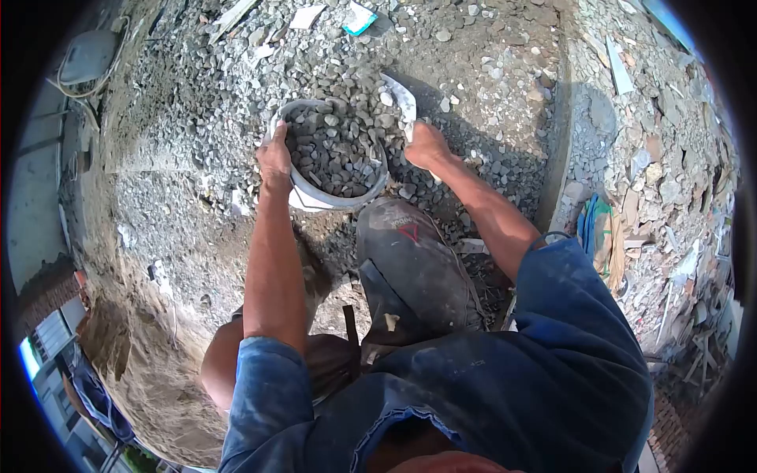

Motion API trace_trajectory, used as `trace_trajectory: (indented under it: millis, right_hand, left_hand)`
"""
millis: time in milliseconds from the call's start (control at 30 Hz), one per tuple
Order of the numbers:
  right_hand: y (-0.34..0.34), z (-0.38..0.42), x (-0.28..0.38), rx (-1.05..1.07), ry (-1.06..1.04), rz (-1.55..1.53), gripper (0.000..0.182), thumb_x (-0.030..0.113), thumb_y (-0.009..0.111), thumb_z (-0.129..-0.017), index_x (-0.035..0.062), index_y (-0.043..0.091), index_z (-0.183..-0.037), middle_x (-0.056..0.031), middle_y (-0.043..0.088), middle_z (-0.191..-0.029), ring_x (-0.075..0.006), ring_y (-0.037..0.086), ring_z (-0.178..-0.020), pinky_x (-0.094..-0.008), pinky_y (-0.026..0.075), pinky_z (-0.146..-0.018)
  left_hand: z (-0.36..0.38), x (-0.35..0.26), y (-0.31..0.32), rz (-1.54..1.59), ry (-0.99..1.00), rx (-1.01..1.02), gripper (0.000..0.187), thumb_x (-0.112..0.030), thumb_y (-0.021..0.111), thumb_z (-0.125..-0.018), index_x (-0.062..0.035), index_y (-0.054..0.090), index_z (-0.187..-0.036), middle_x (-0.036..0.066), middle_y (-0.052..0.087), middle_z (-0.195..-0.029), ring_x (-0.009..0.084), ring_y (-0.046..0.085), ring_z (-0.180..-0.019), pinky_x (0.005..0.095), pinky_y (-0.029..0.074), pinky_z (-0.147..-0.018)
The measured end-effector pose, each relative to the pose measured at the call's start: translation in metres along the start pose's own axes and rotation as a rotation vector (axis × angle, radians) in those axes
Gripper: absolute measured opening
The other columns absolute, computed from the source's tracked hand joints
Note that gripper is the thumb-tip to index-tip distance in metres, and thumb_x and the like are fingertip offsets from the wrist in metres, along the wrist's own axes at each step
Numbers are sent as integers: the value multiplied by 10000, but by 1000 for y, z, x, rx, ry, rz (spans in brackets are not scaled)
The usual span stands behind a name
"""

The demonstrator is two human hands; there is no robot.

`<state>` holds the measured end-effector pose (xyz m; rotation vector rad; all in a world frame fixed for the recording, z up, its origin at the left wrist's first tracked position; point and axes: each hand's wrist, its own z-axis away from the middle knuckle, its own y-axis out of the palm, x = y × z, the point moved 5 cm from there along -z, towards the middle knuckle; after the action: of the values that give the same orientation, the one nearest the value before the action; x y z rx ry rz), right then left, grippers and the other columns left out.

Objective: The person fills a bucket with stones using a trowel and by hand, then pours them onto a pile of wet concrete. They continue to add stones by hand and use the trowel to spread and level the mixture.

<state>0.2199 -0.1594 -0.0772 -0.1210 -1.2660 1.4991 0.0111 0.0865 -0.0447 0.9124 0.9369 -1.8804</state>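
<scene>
A white bucket (319,200) stands tilted on the stony ground, filled nearly to the rim with grey gravel (335,150). My left hand (274,159) is closed on the bucket's left rim, thumb on the inner side. On the other side, my right hand (426,147) is wrapped round the lower end of a curved white scraper-like piece (402,98). Its upper part rests against the loose stones just right of the bucket, with pebbles along its inner curve. My knee (398,225) is close below the bucket.
Loose gravel (197,102) spreads left of and beyond the bucket. A raised concrete edge (561,118) runs along the right, with rubble (670,173) past it. Crumpled cloth or sacking (603,236) lies near my right elbow. A grey container (88,57) sits at the upper left.
</scene>
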Motion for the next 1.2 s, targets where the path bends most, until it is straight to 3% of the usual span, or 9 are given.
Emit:
trace_trajectory:
  millis: [300, 367, 433, 533, 633, 700, 800, 1000, 1200]
  right_hand:
    - [-32, 90, 33, 26, -410, 39, 244, 45, 550, -698, -16, 574, -933, -243, 630, -849, -431, 607, -834, -470, 492, -709]
    - [-27, 91, -33, -199, -103, -263, 286, 42, 577, -682, -21, 575, -961, -217, 634, -809, -377, 629, -769, -427, 488, -696]
    - [-3, 112, -97, -137, 424, -662, 207, 63, 599, -691, -20, 603, -881, -163, 645, -770, -278, 642, -696, -391, 491, -636]
    - [82, 109, -135, -352, 364, -439, 137, 73, 636, -699, -23, 609, -793, -115, 638, -743, -197, 618, -630, -367, 477, -564]
    - [109, 83, -110, -164, 398, -699, 288, 130, 657, -652, -55, 610, -867, -148, 640, -716, -261, 646, -649, -385, 500, -600]
    - [104, 75, -100, -118, 409, -807, 289, 136, 665, -643, -52, 603, -854, -117, 618, -665, -225, 615, -589, -366, 489, -562]
    - [80, 55, -88, 23, 84, -614, 222, 108, 643, -658, -61, 581, -787, -70, 568, -601, -149, 524, -533, -332, 467, -521]
    - [4, 64, 60, 229, -123, -119, 273, 98, 632, -694, -47, 618, -924, -276, 629, -922, -404, 612, -923, -437, 494, -784]
    - [-9, 108, 129, 233, -440, 251, 257, -3, 549, -703, -56, 579, -952, -253, 643, -907, -403, 624, -911, -464, 497, -774]
  left_hand:
    - [20, -12, 13, 250, -84, 173, 556, -363, 621, -850, 85, 531, -1167, 148, 608, -1038, 226, 608, -858, 336, 512, -763]
    - [43, -31, 12, 62, -14, 179, 513, -366, 572, -873, -15, 511, -1242, 100, 595, -1093, 209, 575, -956, 342, 467, -862]
    - [36, -28, 9, 34, 15, 137, 423, -274, 628, -831, -15, 572, -1160, 94, 611, -1022, 196, 584, -880, 325, 476, -803]
    - [33, -25, 12, 91, -14, 141, 398, -251, 633, -825, -17, 578, -1142, 77, 625, -955, 196, 594, -801, 328, 488, -764]
    - [34, -21, 9, 131, -56, 122, 303, -172, 636, -809, 13, 621, -1048, 95, 635, -932, 193, 589, -798, 327, 487, -731]
    - [42, -29, 10, 106, -17, 70, 301, -174, 633, -817, 14, 613, -1051, 98, 636, -930, 194, 593, -778, 335, 493, -708]
    - [33, -17, 7, 184, -64, 162, 341, -196, 633, -828, 16, 591, -1091, 105, 628, -970, 197, 590, -815, 337, 492, -732]
    - [14, 3, -7, 133, -67, 167, 344, -265, 561, -904, -24, 568, -1149, 90, 654, -967, 212, 642, -823, 342, 529, -785]
    - [68, 36, -72, 526, -106, 290, 496, -377, 536, -896, -51, 476, -1265, 98, 581, -1153, 228, 591, -968, 370, 490, -869]
